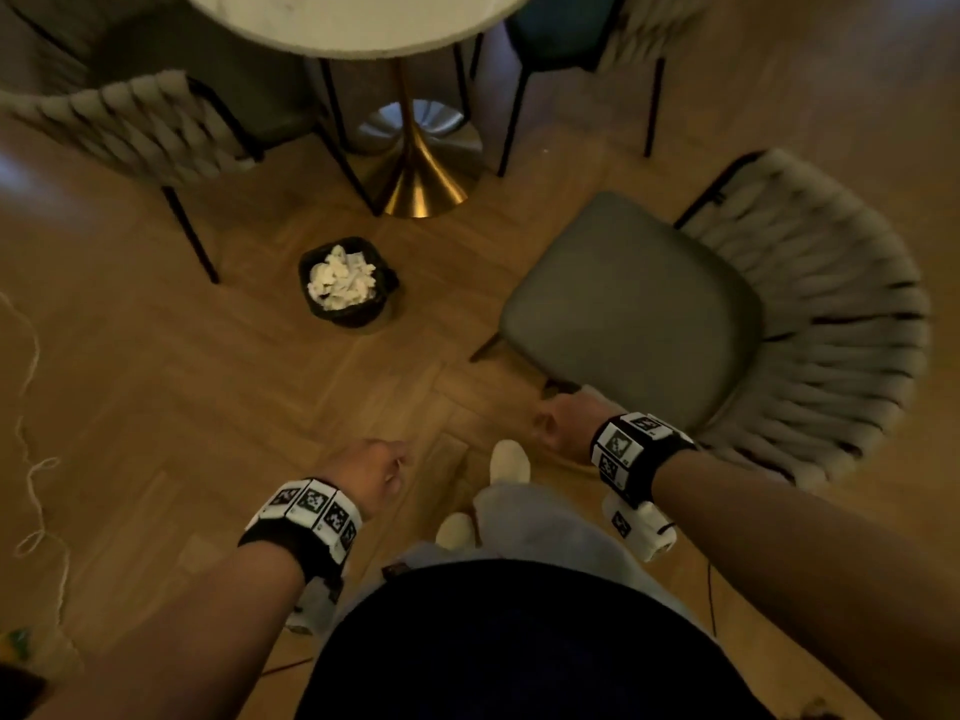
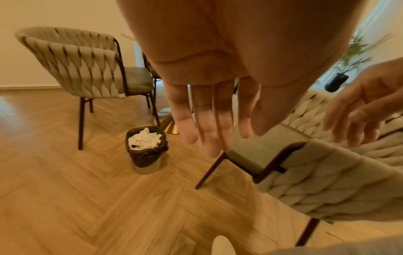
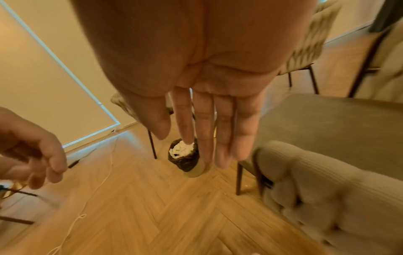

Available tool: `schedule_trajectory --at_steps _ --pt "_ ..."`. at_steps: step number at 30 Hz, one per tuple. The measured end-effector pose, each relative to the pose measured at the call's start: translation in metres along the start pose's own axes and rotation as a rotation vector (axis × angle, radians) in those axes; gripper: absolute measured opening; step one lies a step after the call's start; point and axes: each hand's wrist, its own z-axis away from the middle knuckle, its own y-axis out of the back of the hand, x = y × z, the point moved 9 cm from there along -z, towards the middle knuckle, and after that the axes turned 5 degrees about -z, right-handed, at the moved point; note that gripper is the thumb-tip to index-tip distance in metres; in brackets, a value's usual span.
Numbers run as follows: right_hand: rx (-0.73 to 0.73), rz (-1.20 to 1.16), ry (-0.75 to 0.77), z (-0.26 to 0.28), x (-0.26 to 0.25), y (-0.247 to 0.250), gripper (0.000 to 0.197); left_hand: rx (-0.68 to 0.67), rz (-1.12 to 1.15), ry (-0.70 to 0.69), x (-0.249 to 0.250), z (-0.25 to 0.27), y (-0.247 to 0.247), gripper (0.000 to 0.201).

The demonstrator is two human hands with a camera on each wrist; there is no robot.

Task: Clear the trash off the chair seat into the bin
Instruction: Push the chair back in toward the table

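Note:
The chair seat (image 1: 628, 304) is grey-green and bare, with a woven cream backrest (image 1: 831, 330) curving round its right side. On the floor to its left stands a small bin (image 1: 347, 283) lined with a black bag and filled with crumpled white paper (image 2: 142, 140). My left hand (image 1: 374, 472) hangs over the floor near my legs, fingers straight and loose, holding nothing. My right hand (image 1: 563, 420) hovers by the seat's near corner, fingers (image 3: 205, 134) extended and empty. The same bin (image 3: 185, 157) shows past those fingertips in the right wrist view.
A round white table (image 1: 353, 23) on a gold pedestal (image 1: 418, 184) stands behind the bin, with further woven chairs (image 1: 145, 127) around it. A thin white cord (image 1: 31, 459) trails over the wood floor at the left. My feet (image 1: 509, 462) are just below my hands.

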Motion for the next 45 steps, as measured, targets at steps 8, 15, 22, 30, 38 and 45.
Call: schedule_trajectory --at_steps 8,15,22,30,38,45 --pt "0.043 -0.103 -0.249 0.097 0.096 -0.050 0.036 -0.037 -0.032 -0.239 0.098 -0.004 -0.035 0.022" --pt "0.156 -0.077 -0.283 0.152 0.155 -0.037 0.038 -0.047 -0.024 -0.254 0.158 0.002 -0.042 0.024" --pt "0.135 0.008 -0.192 0.152 0.274 -0.010 0.042 0.006 -0.056 -0.217 0.261 -0.027 -0.063 0.016" --pt "0.119 0.164 0.167 0.141 0.418 0.052 0.046 0.199 0.037 0.091 0.423 -0.063 -0.128 0.050" --pt "0.097 0.628 0.395 0.104 0.484 0.095 0.057 0.391 0.132 0.186 0.551 -0.111 -0.132 0.031" --pt "-0.018 0.867 0.516 0.040 0.532 0.092 0.102 0.240 0.051 0.277 0.583 -0.205 -0.166 0.069"
